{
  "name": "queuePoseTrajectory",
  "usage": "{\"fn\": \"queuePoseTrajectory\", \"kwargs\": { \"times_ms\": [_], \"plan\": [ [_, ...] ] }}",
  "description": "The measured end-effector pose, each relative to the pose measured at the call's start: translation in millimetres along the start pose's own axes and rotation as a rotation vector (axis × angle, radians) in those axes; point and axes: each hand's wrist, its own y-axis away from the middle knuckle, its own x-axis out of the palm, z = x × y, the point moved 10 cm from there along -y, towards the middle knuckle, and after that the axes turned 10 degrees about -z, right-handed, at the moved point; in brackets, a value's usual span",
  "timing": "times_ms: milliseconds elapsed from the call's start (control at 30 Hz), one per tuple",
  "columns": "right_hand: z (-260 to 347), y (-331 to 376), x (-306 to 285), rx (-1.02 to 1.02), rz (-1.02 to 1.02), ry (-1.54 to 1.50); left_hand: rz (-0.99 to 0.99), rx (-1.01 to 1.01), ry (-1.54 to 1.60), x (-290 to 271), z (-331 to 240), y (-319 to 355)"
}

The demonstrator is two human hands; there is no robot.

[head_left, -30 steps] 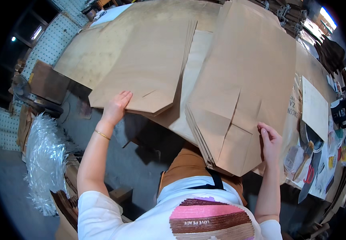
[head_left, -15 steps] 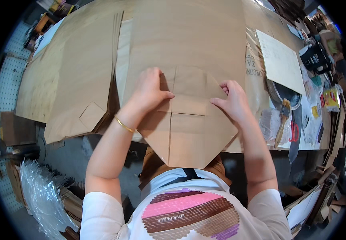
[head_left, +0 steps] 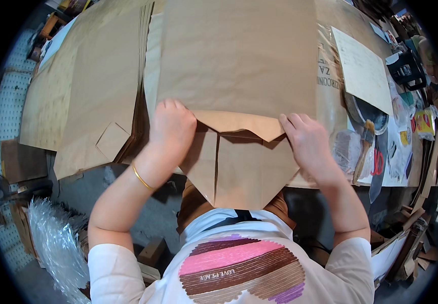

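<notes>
A large brown paper bag [head_left: 239, 66] lies in front of me, its pointed folded end [head_left: 239, 177] reaching over the table edge toward my waist. Across that end a paper flap [head_left: 239, 121] is lifted and curls toward me, with a dark gap beneath it. My left hand [head_left: 172, 125] is closed on the flap's left corner, fingers curled over the paper. At the opposite corner my right hand [head_left: 307, 139] pinches the flap between thumb and fingers. Both thumbs are partly hidden.
On the left lies a stack of similar paper bags [head_left: 102, 76]. To the right are a white board [head_left: 363, 71] over a round basin [head_left: 368, 112], a brush [head_left: 365, 149], red-handled scissors [head_left: 377, 162] and a long blade [head_left: 379, 177]. Clear plastic wrap [head_left: 59, 248] stands at lower left.
The flap, flat before, is now raised and folded toward me. Both hands have moved outward and taken hold of its corners.
</notes>
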Motion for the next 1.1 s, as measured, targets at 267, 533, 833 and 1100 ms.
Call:
{"fn": "queuePoseTrajectory", "kwargs": {
  "times_ms": [267,533,833,1100],
  "plan": [
    [71.1,-0.1,29.7,0.144,-0.012,-0.285,-0.182,0.026,0.696,21.6,-55.0,35.2],
    [5.6,19.7,2.2,0.322,-0.12,-0.541,-0.192,0.125,0.972,11.7,-4.9,36.9],
    [-55.2,12.8,21.2,0.706,-0.387,-0.918,-0.614,-0.205,0.905,-44.5,2.3,-12.2],
    [31.2,-21.6,-47.9,0.197,-0.482,-0.767,-0.415,-0.14,1.368,-23.3,19.6,-7.5]
  ]
}}
